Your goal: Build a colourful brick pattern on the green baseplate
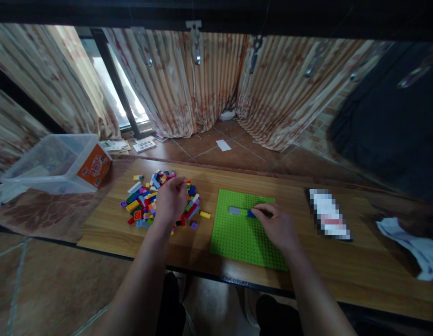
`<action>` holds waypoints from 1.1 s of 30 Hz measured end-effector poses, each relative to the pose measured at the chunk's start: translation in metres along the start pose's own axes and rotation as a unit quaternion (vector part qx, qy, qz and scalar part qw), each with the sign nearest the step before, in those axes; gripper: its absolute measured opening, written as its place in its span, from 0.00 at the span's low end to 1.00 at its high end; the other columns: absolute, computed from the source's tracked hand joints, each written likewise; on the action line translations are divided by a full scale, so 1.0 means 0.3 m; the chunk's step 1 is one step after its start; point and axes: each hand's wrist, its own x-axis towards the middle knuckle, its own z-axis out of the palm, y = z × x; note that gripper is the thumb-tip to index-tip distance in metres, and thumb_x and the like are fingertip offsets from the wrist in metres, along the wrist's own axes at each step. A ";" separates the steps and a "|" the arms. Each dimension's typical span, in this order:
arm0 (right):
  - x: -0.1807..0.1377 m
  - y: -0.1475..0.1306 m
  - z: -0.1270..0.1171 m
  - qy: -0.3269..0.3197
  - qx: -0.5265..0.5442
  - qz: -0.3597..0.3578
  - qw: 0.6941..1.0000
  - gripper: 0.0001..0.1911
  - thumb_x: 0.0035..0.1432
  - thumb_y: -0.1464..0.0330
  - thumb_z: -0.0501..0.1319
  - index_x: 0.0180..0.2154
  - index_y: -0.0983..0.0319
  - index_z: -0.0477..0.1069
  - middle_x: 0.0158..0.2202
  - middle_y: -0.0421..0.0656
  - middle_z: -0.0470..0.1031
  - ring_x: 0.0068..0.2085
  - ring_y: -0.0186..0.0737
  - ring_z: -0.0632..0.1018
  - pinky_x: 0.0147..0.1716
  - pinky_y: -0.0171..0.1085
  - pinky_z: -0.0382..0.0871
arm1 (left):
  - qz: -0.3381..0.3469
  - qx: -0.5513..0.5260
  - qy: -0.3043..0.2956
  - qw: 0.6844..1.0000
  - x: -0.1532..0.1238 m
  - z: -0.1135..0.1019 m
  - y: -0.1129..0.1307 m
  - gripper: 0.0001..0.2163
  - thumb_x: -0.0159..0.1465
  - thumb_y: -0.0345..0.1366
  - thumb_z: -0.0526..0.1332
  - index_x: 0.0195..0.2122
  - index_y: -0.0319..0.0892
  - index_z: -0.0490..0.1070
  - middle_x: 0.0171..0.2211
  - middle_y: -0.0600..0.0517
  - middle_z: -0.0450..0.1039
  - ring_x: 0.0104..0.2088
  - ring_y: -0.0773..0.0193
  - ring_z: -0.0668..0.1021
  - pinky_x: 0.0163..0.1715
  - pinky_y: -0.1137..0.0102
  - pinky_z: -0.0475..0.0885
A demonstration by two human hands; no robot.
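A green studded baseplate (230,240) lies flat on the wooden table. My right hand (276,225) is over its upper right part, thumb and fingers pinched on a dark blue brick (250,213), partly hidden by the fingertips. Whether that brick is pressed onto the studs I cannot tell. To its left, a grey brick (234,210) sits on the baseplate. My left hand (171,198) hovers at the heap of mixed toy bricks (143,201), fingers curled together; anything in them is hidden. One yellow brick (205,214) lies apart, between heap and baseplate.
A clear plastic bin (62,163) with an orange label stands left of the wooden table (199,247). At right lie a blurred-out flat device (330,214) and white paper (412,247) beside another person's hand (408,217). Metal clips hang above.
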 end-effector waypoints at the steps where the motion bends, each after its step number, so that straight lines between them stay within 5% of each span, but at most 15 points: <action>1: 0.001 0.000 0.006 -0.002 -0.004 -0.001 1.000 0.13 0.55 0.57 0.60 0.31 0.58 0.78 0.35 0.44 0.79 0.37 0.45 0.78 0.41 0.44 0.70 | -0.010 -0.003 -0.002 1.000 0.005 -0.009 -0.010 0.16 0.62 0.36 0.56 0.48 0.37 0.77 0.41 0.44 0.80 0.41 0.56 0.80 0.45 0.67 0.72; 10: 0.012 0.031 0.023 -0.033 0.016 0.026 0.999 0.11 0.52 0.56 0.62 0.28 0.56 0.78 0.33 0.42 0.79 0.36 0.44 0.78 0.39 0.43 0.70 | -0.034 0.065 -0.070 0.995 0.014 -0.080 -0.059 0.17 0.61 0.33 0.55 0.46 0.40 0.78 0.36 0.46 0.81 0.38 0.57 0.80 0.39 0.69 0.71; 16: 0.014 0.042 0.024 -0.041 0.022 0.026 0.999 0.12 0.51 0.56 0.63 0.29 0.56 0.78 0.33 0.42 0.79 0.36 0.45 0.78 0.39 0.44 0.70 | 0.079 0.099 -0.142 0.982 -0.007 -0.091 -0.062 0.15 0.60 0.30 0.56 0.43 0.44 0.80 0.41 0.47 0.81 0.41 0.58 0.80 0.45 0.68 0.71; 22: 0.010 0.043 0.024 -0.024 0.024 0.016 0.999 0.13 0.51 0.55 0.63 0.28 0.55 0.79 0.32 0.42 0.80 0.35 0.45 0.79 0.37 0.44 0.71 | 0.150 0.158 -0.133 0.967 -0.021 -0.067 -0.052 0.09 0.59 0.36 0.60 0.34 0.44 0.81 0.38 0.47 0.80 0.43 0.54 0.78 0.50 0.62 0.68; 29: 0.007 0.041 0.017 -0.024 0.007 0.006 1.000 0.12 0.52 0.55 0.63 0.29 0.55 0.79 0.33 0.42 0.80 0.34 0.44 0.79 0.36 0.43 0.71 | 0.126 0.143 -0.109 0.976 -0.019 -0.058 -0.051 0.08 0.58 0.34 0.60 0.29 0.44 0.80 0.37 0.48 0.79 0.41 0.56 0.78 0.48 0.65 0.69; 33: 0.004 0.035 0.010 -0.009 0.022 0.018 1.000 0.14 0.53 0.55 0.62 0.31 0.56 0.79 0.35 0.43 0.81 0.36 0.45 0.79 0.38 0.44 0.72 | 0.037 -0.023 -0.090 0.995 -0.007 -0.062 -0.052 0.09 0.58 0.38 0.61 0.31 0.41 0.78 0.31 0.49 0.78 0.33 0.61 0.77 0.35 0.70 0.70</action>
